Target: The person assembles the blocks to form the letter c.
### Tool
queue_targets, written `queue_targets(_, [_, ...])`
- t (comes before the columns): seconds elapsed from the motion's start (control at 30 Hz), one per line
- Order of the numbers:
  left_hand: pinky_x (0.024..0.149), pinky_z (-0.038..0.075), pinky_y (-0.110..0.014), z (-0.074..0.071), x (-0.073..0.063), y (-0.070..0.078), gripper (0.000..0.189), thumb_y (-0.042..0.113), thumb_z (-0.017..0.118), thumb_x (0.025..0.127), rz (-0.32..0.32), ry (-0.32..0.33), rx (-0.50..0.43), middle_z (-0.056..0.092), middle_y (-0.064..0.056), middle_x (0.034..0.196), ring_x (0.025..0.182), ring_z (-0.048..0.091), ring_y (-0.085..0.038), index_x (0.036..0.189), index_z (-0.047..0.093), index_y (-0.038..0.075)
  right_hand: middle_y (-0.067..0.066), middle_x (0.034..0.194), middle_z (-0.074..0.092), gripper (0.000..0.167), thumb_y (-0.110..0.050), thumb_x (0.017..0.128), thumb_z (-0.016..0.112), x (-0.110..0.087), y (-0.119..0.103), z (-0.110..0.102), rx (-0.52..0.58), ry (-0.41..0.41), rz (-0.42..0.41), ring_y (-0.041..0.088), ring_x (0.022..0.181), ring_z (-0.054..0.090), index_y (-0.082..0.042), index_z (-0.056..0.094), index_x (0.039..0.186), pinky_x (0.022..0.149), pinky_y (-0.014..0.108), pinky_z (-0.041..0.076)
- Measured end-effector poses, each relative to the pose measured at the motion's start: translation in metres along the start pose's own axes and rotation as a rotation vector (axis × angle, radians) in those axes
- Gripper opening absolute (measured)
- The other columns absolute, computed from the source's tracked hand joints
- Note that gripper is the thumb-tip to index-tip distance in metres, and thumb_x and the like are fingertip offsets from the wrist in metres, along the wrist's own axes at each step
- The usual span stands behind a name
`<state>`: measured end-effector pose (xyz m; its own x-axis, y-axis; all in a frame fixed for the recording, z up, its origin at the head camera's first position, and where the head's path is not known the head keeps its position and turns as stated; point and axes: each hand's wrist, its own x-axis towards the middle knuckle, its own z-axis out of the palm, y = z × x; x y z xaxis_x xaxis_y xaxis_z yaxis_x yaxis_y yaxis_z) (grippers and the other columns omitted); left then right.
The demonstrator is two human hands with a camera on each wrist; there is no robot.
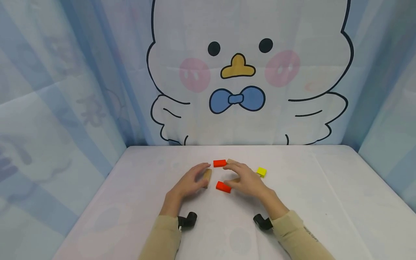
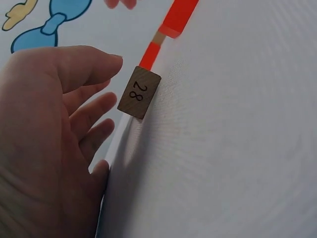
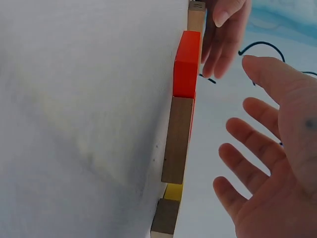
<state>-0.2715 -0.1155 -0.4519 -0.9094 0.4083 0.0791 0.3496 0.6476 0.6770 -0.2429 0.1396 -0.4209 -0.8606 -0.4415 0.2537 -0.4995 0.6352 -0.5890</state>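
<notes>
My left hand [image 1: 189, 183] curves beside a wooden block [image 1: 208, 176], thumb and fingers parted. In the left wrist view a gap shows between that hand [image 2: 44, 134] and the block's end [image 2: 139, 92], marked 28. Opposite it, my right hand [image 1: 248, 179] hovers by the near red block [image 1: 223, 187], fingers spread. The right wrist view shows this hand [image 3: 277, 144] apart from the red block [image 3: 186, 64] and a wooden block [image 3: 177, 141] adjoining it. A second red block [image 1: 219, 163] lies farther back, with a wooden block [image 1: 232, 161] at its right end, partly behind my right fingers.
A yellow block [image 1: 261, 172] lies right of my right hand. In the right wrist view another wooden block [image 3: 165, 217] stands near the yellow one [image 3: 173, 192]. The white-covered table [image 1: 130, 202] ends at a printed curtain [image 1: 238, 126]; curtains also flank both sides.
</notes>
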Motion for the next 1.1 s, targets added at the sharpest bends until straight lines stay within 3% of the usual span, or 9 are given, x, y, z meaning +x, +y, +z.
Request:
queue_targets(0.23, [0.117,0.028,-0.053,-0.0018,-0.0014,-0.0006,0.057,0.028,0.06,0.094,0.019,-0.012,0.001,0.042,-0.004,0.156,0.144,0.036,-0.026,0.149,0.05,0.019,0.003,0.13,0.062,0.036,-0.016,0.092,0.074,0.0008,-0.0003,0.0018,0.034,-0.093,-0.024,0.027,0.12,0.056,-0.008,0.067,0.126,0.102,0.048,0.047])
queue_targets(0.5, [0.117,0.028,-0.052,-0.0018,-0.0017,-0.0046,0.053,0.021,0.061,0.092,0.057,-0.018,-0.003,0.044,-0.005,0.154,0.143,0.037,-0.028,0.145,0.055,0.014,-0.003,0.116,0.067,0.026,-0.012,0.091,0.075,0.0018,0.0041,0.0036,0.03,-0.147,-0.031,0.019,0.103,0.063,-0.01,0.072,0.116,0.096,0.043,0.052])
queue_targets(1.1, [0.117,0.026,-0.055,-0.0022,-0.0015,-0.0043,0.057,0.021,0.062,0.092,0.021,-0.034,0.012,0.043,-0.003,0.156,0.144,0.035,-0.028,0.148,0.053,0.017,-0.006,0.104,0.071,0.019,-0.009,0.09,0.076,0.0026,0.0056,0.0044,0.014,-0.195,0.01,0.016,0.101,0.065,-0.011,0.078,0.109,0.093,0.04,0.054])
